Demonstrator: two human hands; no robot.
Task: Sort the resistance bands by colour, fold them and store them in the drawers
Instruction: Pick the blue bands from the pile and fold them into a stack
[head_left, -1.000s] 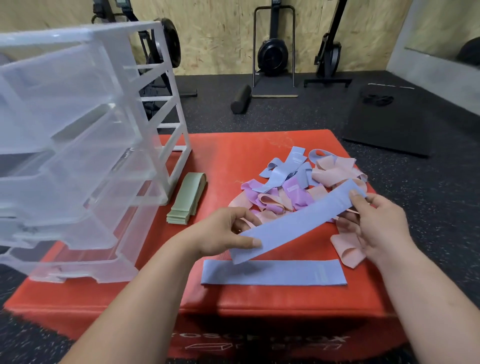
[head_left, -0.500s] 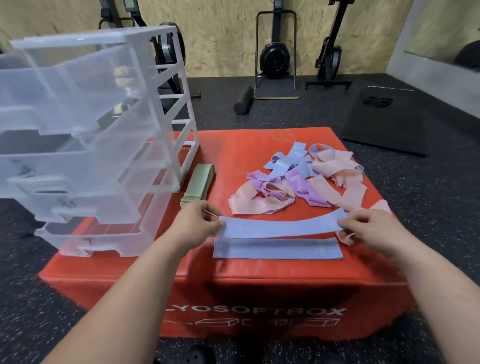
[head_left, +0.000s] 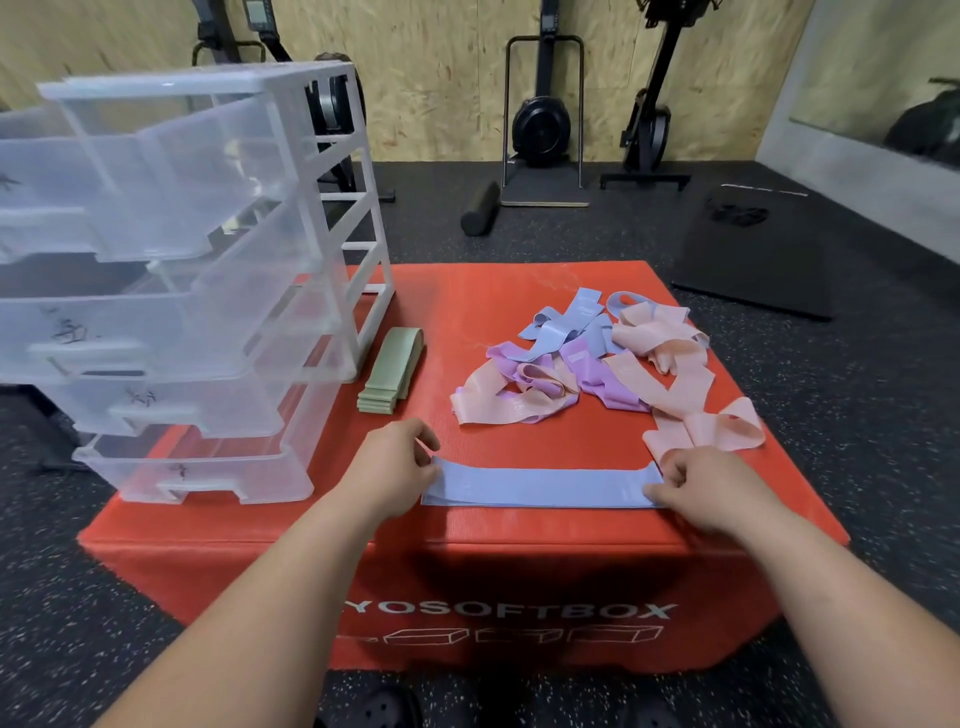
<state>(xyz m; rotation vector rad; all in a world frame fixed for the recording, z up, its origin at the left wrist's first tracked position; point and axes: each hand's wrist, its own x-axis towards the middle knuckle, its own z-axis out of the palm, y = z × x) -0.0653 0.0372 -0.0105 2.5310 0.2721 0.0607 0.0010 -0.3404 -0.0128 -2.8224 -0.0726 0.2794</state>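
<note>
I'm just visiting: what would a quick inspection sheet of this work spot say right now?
Surface: red soft box, top mostly bare at the front.
Job's things: flat blue bands at the front edge; folded green bands beside the clear drawer unit; unsorted pile of blue, purple and pink bands at the back right.
Clutter: nothing seen.
Grips: left hand pinches the blue bands' left end, right hand the right end.
Cables: nothing seen.
Surroundings: speckled black floor, foam roller, black mat, gym machines against a wooden wall.
</note>
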